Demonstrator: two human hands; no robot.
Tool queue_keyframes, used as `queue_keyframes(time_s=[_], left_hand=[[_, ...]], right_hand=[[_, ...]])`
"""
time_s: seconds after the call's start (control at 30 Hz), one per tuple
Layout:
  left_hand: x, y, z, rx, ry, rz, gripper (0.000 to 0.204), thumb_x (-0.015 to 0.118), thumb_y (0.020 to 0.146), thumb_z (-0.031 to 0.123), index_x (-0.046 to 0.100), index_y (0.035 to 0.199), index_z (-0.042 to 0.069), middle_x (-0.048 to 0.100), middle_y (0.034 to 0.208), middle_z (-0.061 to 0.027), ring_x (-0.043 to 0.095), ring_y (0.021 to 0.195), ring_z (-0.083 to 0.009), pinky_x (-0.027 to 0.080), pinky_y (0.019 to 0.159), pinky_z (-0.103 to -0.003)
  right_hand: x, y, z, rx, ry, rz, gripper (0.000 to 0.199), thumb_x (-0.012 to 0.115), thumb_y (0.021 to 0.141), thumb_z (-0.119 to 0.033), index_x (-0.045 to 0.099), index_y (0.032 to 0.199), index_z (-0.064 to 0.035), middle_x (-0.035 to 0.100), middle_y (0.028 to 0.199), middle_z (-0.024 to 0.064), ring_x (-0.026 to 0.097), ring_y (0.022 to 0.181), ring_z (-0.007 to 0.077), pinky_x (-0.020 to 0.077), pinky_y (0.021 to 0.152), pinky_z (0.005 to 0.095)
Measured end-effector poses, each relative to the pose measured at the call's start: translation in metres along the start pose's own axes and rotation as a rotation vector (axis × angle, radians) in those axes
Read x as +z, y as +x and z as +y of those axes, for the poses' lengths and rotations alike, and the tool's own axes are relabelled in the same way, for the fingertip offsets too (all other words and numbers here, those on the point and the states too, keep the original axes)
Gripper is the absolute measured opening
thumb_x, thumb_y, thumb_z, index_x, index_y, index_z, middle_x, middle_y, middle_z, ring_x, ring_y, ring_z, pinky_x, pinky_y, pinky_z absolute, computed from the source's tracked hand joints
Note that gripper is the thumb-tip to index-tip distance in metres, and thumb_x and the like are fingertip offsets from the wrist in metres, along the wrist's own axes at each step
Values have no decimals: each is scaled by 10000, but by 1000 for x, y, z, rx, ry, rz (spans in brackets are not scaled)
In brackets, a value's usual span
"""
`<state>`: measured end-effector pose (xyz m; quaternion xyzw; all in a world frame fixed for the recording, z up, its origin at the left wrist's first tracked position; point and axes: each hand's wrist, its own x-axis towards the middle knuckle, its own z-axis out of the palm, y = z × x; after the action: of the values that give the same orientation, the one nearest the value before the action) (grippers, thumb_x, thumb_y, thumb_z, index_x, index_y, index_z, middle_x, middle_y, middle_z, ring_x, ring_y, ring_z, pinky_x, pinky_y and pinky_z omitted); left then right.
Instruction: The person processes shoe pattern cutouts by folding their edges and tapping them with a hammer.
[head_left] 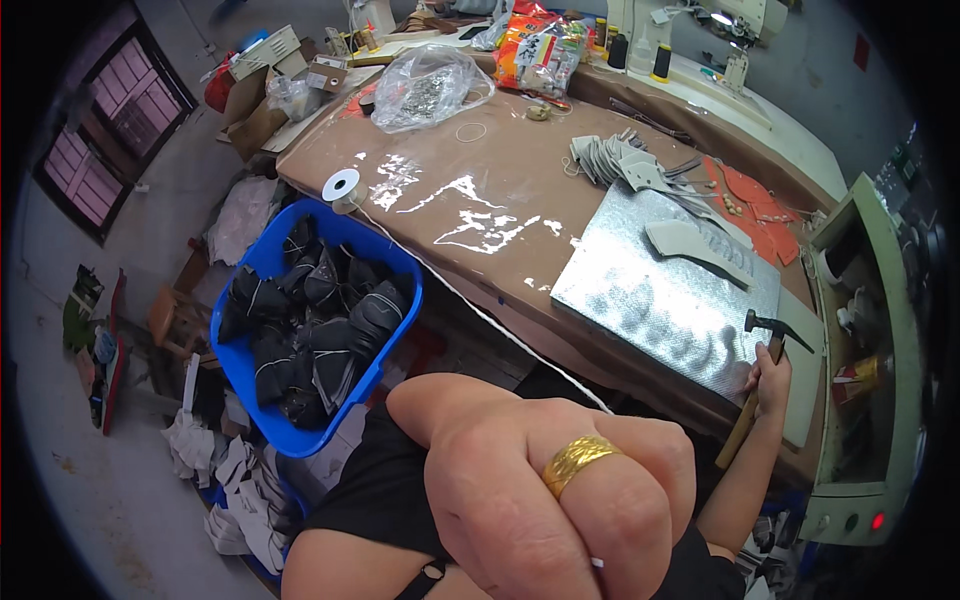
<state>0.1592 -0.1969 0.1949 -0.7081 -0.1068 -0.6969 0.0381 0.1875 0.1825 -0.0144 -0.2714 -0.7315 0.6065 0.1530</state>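
Observation:
My left hand (560,490), with a gold ring on one finger, is raised close to the head camera and closed in a fist. A white cord (480,312) runs from a spool (341,188) on the table edge to behind this fist, and a small white bit shows between the fingers. At the table's right side my right hand (768,380) grips a hammer (738,425) by its wooden handle, its dark head just over the corner of a silvery metal plate (640,290). On the plate lies a curved off-white piece (695,250).
Fanned pale pieces (625,162) and orange-red pieces (750,190) lie behind the plate. A blue basket (375,375) of black bundles stands left of the table. Clear plastic bag (425,90), orange packet (540,50) and sewing machine (735,70) are at the back; a green-framed cabinet (850,500) is right.

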Motion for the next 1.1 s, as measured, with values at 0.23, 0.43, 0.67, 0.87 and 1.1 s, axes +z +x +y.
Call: queue_keyframes(time_s=[0.23,0.43,0.67,0.87,1.1], left_hand=[[26,1,16,-70,80,241,89,786,853,129,747,843,49,670,790,-62,557,720,-170,416,598,-261],[17,19,14,10,105,66,85,793,843,112,751,844,38,674,797,-65,555,715,-163,402,582,-263],[17,21,14,-53,52,-69,65,775,846,68,748,881,21,678,847,-89,564,752,-177,405,606,-276],[25,21,12,-97,16,-45,84,766,843,49,749,911,3,680,870,-112,572,760,-187,408,609,-287],[9,24,20,-174,-12,-183,63,739,863,37,750,917,6,679,866,-118,578,751,-194,413,612,-293]], right_hand=[[-3,0,1,-8,-3,-2,216,625,972,-221,507,858,-80,453,582,-33,435,430,76,390,407,255],[5,-1,-6,16,-57,6,185,637,960,-207,551,927,-46,459,576,-27,442,425,82,381,390,255],[0,0,0,-22,20,-7,191,632,961,-214,550,926,-45,465,577,-23,444,436,83,395,406,258],[-3,-2,1,-31,11,2,203,626,968,-221,540,897,-51,466,573,-18,445,437,84,402,406,260],[-1,-4,-3,-34,-7,30,223,629,966,-241,542,897,-47,467,569,-21,447,435,84,415,400,265]])
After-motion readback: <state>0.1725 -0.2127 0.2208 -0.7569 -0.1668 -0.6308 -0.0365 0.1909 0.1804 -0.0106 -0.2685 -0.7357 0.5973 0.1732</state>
